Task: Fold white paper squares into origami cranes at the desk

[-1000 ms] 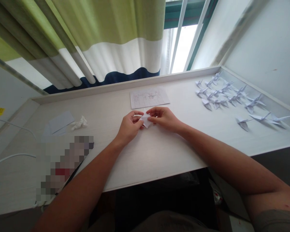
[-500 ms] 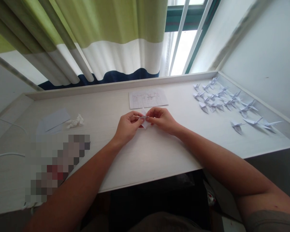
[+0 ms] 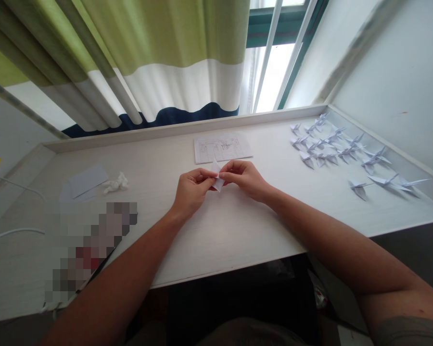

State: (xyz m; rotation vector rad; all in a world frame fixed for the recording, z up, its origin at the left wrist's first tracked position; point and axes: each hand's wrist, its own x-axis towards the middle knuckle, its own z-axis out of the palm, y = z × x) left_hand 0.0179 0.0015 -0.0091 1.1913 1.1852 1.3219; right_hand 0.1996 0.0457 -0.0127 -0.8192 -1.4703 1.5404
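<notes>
Green, white and navy bands run across a curtain [image 3: 184,43] that hangs behind a white desk [image 3: 216,235], with a barred window [image 3: 272,77] bright beside it. Taking the small folded paper [image 3: 218,185] as the middle of a clock, that window lies toward one o'clock and the curtain spreads from ten to twelve. The paper is pinched between both hands over the middle of the desk, one pointed end toward twelve and the other toward six; whether it touches the desktop I cannot tell. The left hand [image 3: 190,192] comes in from eight o'clock, thumb and forefinger narrowed on the paper's near side edge, the other fingers curled and partly hidden. The right hand [image 3: 247,180] sits at three o'clock, its thumb and forefinger likewise drawn together on the opposite edge, and the fingertips of the two hands are near each other. Just beyond, at twelve, lies a printed sheet [image 3: 222,148] with a ruled table on it. Out at two to three o'clock, white paper birds [image 3: 325,143] stand in a loose cluster, some touching or overlapping. Toward nine o'clock is a crumpled tissue [image 3: 117,183], with plain paper sheets [image 3: 90,181] overlapping just beyond it. At eight, a pixelated patch [image 3: 97,245] hides what lies there, and a white cable [image 3: 14,233] runs in behind it.
</notes>
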